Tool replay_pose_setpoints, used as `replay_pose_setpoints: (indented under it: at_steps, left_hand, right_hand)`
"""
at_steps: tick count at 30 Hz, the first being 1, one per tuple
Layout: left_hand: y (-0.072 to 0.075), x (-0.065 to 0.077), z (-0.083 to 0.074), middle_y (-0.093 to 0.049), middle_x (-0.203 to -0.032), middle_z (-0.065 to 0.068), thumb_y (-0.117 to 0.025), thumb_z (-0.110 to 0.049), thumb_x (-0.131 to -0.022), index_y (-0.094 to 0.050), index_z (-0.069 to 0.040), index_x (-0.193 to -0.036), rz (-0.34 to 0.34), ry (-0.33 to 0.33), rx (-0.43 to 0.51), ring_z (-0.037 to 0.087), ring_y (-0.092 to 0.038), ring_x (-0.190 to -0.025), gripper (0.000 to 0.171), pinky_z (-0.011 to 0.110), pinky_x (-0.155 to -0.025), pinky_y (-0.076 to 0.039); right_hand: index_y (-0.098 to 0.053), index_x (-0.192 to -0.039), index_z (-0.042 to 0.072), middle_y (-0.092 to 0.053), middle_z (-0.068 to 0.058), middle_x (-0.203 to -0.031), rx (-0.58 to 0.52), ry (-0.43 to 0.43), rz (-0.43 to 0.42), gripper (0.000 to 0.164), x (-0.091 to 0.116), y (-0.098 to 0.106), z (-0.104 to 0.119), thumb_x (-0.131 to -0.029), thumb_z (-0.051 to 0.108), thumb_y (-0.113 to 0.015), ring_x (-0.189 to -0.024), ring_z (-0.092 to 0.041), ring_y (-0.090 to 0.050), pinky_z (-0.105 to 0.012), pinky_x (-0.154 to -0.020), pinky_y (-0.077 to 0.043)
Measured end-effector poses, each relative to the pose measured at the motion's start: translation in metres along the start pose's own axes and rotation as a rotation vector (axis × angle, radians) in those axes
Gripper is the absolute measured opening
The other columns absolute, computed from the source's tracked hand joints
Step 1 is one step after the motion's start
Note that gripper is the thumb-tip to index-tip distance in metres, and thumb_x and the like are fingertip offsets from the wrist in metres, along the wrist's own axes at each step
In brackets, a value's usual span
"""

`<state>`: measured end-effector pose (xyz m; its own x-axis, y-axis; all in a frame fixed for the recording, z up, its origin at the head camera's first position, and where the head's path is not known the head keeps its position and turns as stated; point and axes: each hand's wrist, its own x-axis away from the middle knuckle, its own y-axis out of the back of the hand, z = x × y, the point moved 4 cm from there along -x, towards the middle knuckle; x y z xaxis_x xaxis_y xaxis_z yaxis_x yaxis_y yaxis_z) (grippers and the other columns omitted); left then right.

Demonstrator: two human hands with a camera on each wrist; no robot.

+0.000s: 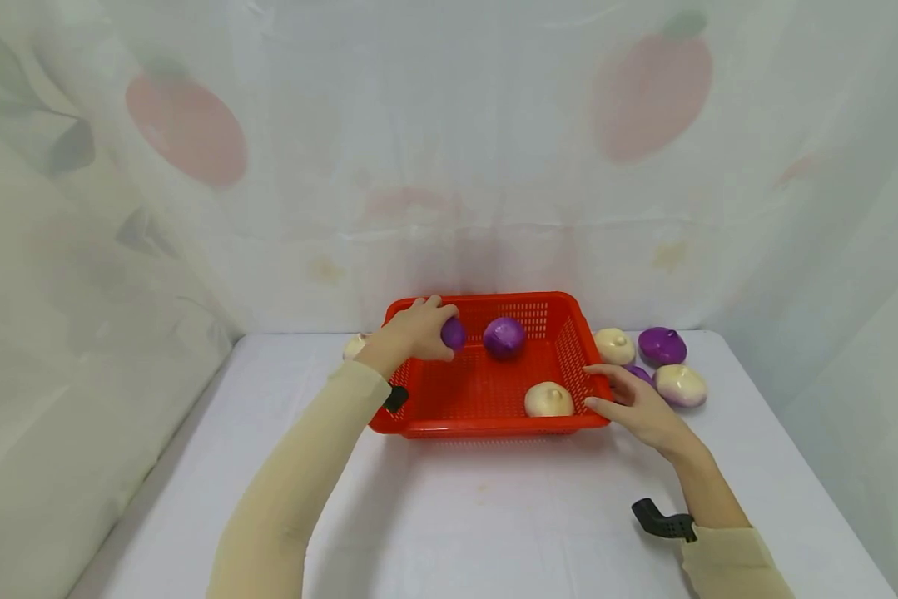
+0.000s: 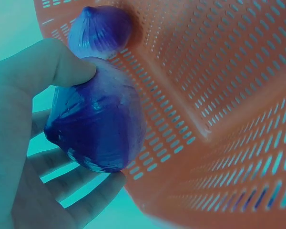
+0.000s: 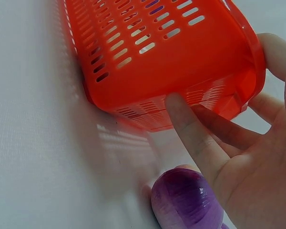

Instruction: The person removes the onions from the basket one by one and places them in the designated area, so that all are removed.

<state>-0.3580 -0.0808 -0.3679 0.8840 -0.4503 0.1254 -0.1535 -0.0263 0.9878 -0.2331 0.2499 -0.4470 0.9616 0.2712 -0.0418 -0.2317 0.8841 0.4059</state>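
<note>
My left hand [image 1: 419,329] grips a purple onion [image 1: 453,334] between thumb and fingers over the left part of a red perforated basket [image 1: 449,427]. In the left wrist view this onion [image 2: 100,119] shows whole, its pointed tip toward the palm. Inside the basket sit another purple onion [image 1: 504,338] near the back and a white onion [image 1: 549,400] at the front right. With its thumb over the rim and fingers against the outer wall, my right hand [image 1: 647,412] holds the basket's right end; the right wrist view shows these fingers [image 3: 190,129] on the wall.
Right of the basket lie a purple onion [image 1: 662,345], two white onions, one at the back [image 1: 615,346] and one nearer [image 1: 681,386], and a purple one partly hidden by my right hand. Another white onion [image 1: 354,345] shows behind my left arm. A white table [image 1: 486,516] meets curtains behind.
</note>
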Motion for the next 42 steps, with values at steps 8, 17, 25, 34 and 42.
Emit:
replay_pose_setpoints:
  at_steps: [8,17,25,34,42]
  left_hand:
    - [0.018,0.01,0.014,-0.051,-0.135,0.011,-0.076,-0.035,-0.083,-0.054,-0.017,-0.141,-0.07,-0.028,0.046,0.032,-0.049,-0.12,0.065,0.048,-0.096,-0.051]
    - [0.027,0.026,0.044,-0.049,-0.13,0.012,-0.075,-0.034,-0.081,-0.052,-0.016,-0.142,-0.119,0.021,0.083,0.033,-0.045,-0.117,0.067,0.052,-0.09,-0.053]
    - [0.033,0.04,0.074,-0.047,-0.132,0.015,-0.074,-0.032,-0.079,-0.053,-0.016,-0.142,-0.156,0.071,0.108,0.036,-0.044,-0.119,0.068,0.058,-0.086,-0.053]
    - [0.03,0.054,0.114,-0.044,-0.136,0.02,-0.075,-0.036,-0.078,-0.05,-0.013,-0.143,-0.168,0.164,0.104,0.041,-0.043,-0.121,0.074,0.061,-0.088,-0.049]
    - [0.02,0.069,0.144,-0.045,-0.132,0.024,-0.077,-0.038,-0.081,-0.051,-0.008,-0.141,-0.185,0.212,0.116,0.044,-0.042,-0.117,0.072,0.062,-0.089,-0.048]
  right_hand:
    - [-0.048,-0.146,0.007,-0.045,-0.023,-0.151,-0.011,0.0,-0.008,0.057,0.0,0.001,0.002,-0.098,0.028,-0.069,-0.133,-0.044,-0.048,-0.023,-0.093,-0.05]
    - [-0.048,-0.146,0.007,-0.044,-0.023,-0.152,-0.007,0.012,0.003,0.056,0.0,-0.002,0.002,-0.098,0.028,-0.07,-0.134,-0.045,-0.047,-0.022,-0.093,-0.05]
    - [-0.049,-0.145,0.006,-0.046,-0.024,-0.15,-0.01,0.022,-0.001,0.056,0.002,-0.002,0.0,-0.098,0.027,-0.07,-0.133,-0.045,-0.048,-0.02,-0.092,-0.05]
    - [-0.048,-0.146,0.005,-0.046,-0.025,-0.149,-0.024,0.025,-0.007,0.057,0.001,-0.002,0.001,-0.098,0.025,-0.07,-0.132,-0.046,-0.049,-0.02,-0.091,-0.05]
    - [-0.049,-0.146,0.006,-0.048,-0.024,-0.148,-0.002,0.025,-0.013,0.057,0.001,-0.002,-0.001,-0.098,0.027,-0.07,-0.13,-0.045,-0.051,-0.02,-0.09,-0.05]
